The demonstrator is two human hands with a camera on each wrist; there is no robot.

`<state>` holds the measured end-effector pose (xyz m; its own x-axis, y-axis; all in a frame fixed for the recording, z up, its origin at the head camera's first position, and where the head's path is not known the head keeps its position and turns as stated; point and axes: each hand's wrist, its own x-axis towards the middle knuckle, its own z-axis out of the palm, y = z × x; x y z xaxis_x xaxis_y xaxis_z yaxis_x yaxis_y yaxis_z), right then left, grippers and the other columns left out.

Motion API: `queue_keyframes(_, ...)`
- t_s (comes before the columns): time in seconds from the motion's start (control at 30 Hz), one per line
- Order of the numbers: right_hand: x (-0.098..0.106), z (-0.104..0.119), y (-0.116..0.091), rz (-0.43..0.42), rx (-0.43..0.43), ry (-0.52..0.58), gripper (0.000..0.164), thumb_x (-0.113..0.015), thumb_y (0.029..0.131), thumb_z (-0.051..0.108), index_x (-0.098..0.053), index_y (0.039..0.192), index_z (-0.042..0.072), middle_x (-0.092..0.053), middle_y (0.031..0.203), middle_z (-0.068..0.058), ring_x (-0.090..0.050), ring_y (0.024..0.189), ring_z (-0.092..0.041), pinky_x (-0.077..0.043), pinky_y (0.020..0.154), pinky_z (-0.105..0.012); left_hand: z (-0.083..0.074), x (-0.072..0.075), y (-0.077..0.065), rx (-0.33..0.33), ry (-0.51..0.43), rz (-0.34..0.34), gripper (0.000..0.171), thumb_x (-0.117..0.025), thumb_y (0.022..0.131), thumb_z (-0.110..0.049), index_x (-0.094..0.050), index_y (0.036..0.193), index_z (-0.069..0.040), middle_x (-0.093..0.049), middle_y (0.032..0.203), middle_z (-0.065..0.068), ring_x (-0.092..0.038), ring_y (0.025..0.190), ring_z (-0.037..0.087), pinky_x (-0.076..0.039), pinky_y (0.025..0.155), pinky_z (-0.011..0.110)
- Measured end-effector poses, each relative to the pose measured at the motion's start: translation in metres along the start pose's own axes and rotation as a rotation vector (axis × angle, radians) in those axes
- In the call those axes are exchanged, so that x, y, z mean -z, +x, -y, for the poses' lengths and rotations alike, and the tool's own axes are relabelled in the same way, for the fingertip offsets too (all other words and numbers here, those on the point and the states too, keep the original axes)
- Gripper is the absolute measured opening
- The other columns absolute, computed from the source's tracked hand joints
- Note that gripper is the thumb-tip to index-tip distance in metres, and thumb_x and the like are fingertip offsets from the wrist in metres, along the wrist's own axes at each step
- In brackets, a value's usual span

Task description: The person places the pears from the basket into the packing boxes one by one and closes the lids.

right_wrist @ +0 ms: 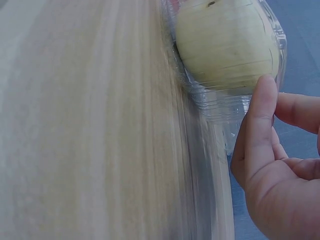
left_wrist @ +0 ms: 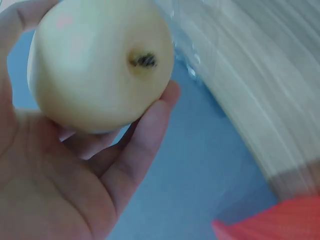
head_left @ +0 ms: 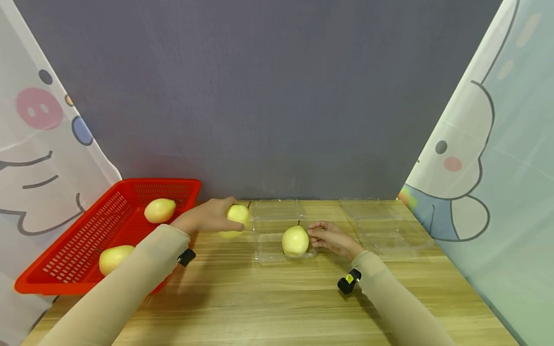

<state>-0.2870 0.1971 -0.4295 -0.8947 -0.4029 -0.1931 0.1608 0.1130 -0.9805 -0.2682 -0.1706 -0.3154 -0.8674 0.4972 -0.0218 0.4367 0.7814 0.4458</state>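
One pear (left_wrist: pixel 100 60) is clasped by left fingers (left_wrist: pixel 142 137); a box (head_left: pixel 268 244) holding another pear (head_left: pixel 295 240) is pinched by right fingers (right_wrist: pixel 260 125). A red basket (head_left: pixel 65 289) is partly hidden by a sleeve (head_left: pixel 130 274).

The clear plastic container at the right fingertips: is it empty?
Not empty: one round pale-yellow fruit sits inside the clear plastic container, seen through its side.

Wooden table (head_left: pixel 268 302): red basket (head_left: pixel 82 250), clear container (head_left: pixel 270 239), second container (head_left: pixel 389 235) right.
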Motion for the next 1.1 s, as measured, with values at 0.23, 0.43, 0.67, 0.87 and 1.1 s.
queue_keyframes(0.23,0.000,-0.001,0.000,-0.011,-0.005,-0.009,0.043,-0.056,0.102,0.010,-0.039,0.134,-0.014,-0.056,0.102,-0.012,-0.059,0.083,-0.016,-0.056,0.076,-0.026,-0.008,-0.020,0.008,0.014,-0.030,-0.089,0.058,-0.072,0.080,-0.045,-0.057,0.118,-0.004,-0.060,0.084,0.002,-0.055,0.071,0.018,-0.047,0.063,0.033)
queue_keyframes(0.43,-0.001,-0.001,0.000,-0.010,-0.004,-0.009,0.041,-0.055,0.103,0.009,-0.040,0.133,-0.013,-0.056,0.102,-0.013,-0.059,0.083,-0.016,-0.056,0.076,-0.027,-0.016,-0.030,0.010,0.038,-0.087,-0.119,0.059,-0.073,0.079,-0.047,-0.059,0.120,-0.007,-0.061,0.084,0.001,-0.057,0.072,0.018,-0.048,0.065,0.035)
queue_keyframes(0.67,-0.001,-0.001,-0.001,-0.010,-0.003,-0.012,0.040,-0.055,0.103,0.009,-0.040,0.133,-0.013,-0.055,0.102,-0.013,-0.059,0.083,-0.016,-0.056,0.077,-0.027,-0.022,-0.040,0.014,0.038,-0.123,-0.115,0.062,-0.073,0.079,-0.048,-0.059,0.126,-0.010,-0.062,0.088,-0.001,-0.058,0.076,0.017,-0.049,0.067,0.035)
queue_keyframes(0.87,-0.001,-0.001,0.000,-0.012,-0.002,-0.015,0.041,-0.055,0.103,0.009,-0.040,0.134,-0.013,-0.056,0.102,-0.013,-0.059,0.083,-0.016,-0.056,0.076,-0.026,-0.028,-0.048,0.017,0.045,-0.190,-0.117,0.069,-0.075,0.079,-0.048,-0.057,0.132,-0.008,-0.065,0.095,0.000,-0.060,0.080,0.017,-0.051,0.070,0.036)
queue_keyframes(1.1,-0.001,-0.001,0.001,-0.015,0.000,-0.016,0.041,-0.056,0.102,0.009,-0.040,0.133,-0.013,-0.056,0.101,-0.012,-0.059,0.083,-0.016,-0.056,0.075,-0.026,-0.033,-0.055,0.021,0.051,-0.254,-0.118,0.073,-0.075,0.081,-0.045,-0.055,0.135,-0.001,-0.065,0.101,0.004,-0.061,0.082,0.017,-0.052,0.069,0.034)
